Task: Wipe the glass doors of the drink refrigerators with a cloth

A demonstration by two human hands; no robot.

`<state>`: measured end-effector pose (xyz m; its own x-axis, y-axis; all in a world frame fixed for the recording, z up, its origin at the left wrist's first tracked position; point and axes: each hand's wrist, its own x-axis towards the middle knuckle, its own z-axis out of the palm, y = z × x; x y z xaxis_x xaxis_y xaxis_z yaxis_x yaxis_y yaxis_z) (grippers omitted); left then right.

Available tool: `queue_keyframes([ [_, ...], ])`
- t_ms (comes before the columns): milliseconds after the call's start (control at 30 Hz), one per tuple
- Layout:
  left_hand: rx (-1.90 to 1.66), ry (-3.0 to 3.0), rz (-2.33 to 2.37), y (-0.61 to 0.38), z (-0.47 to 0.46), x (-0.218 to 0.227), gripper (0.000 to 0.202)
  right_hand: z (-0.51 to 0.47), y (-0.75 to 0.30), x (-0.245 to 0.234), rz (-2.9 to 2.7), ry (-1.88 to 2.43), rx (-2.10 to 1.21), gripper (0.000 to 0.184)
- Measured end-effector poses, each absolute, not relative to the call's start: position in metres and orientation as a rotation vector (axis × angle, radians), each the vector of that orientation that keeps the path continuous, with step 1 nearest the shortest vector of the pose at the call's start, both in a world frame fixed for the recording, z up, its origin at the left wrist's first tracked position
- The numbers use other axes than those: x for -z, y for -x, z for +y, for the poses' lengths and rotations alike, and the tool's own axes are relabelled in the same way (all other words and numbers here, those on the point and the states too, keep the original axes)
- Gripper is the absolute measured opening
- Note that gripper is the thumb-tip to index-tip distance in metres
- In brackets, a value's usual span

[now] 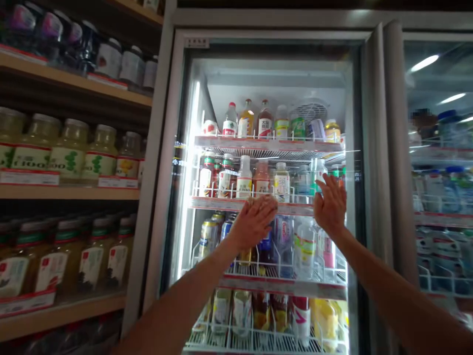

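A tall cooler's glass door (236,81) stands before me, with lit shelves of drinks behind it. My left hand (254,222) presses a crumpled pale cloth (266,201) to the glass, at the height of the second shelf's front edge. Most of the cloth is hidden under the fingers. Farther right, my right hand (331,204) is raised at the glass with its fingers apart and nothing in it. Whether its palm touches the pane I cannot tell. Behind the hands show a white-capped bottle (244,177) and an orange bottle (261,177).
On the left, wooden shelves (74,192) carry rows of juice bottles (70,150) and price strips. A grey metal frame (155,162) separates them from the cooler. At the right runs a vertical door handle (399,148), with a second glass door (436,79) beyond it.
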<state>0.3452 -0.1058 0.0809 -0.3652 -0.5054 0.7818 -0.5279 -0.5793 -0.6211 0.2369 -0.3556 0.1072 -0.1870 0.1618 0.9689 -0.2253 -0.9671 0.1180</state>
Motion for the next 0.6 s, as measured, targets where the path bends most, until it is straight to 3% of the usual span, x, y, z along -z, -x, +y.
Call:
queue_keyframes([
  [67,-2.14,-1.749,-1.449,-0.349,-0.098,-0.078,0.044,-0.355,-0.236,-0.096,-0.094,-1.853,-2.194,0.04],
  [233,-1.979,-1.622,-0.67,-0.367,-0.059,-0.084,0.048,-0.354,-0.236,-0.058,-0.123,-1.89,-2.161,0.048],
  [433,-2.025,-1.811,-1.342,-0.357,-0.074,-0.063,0.048,-0.357,-0.238,-0.05,-0.109,-1.878,-2.19,0.048],
  [600,-1.879,-1.652,-0.606,-0.38,-0.031,-0.075,0.049,-0.357,-0.238,-0.051,-0.116,-1.859,-2.201,0.046],
])
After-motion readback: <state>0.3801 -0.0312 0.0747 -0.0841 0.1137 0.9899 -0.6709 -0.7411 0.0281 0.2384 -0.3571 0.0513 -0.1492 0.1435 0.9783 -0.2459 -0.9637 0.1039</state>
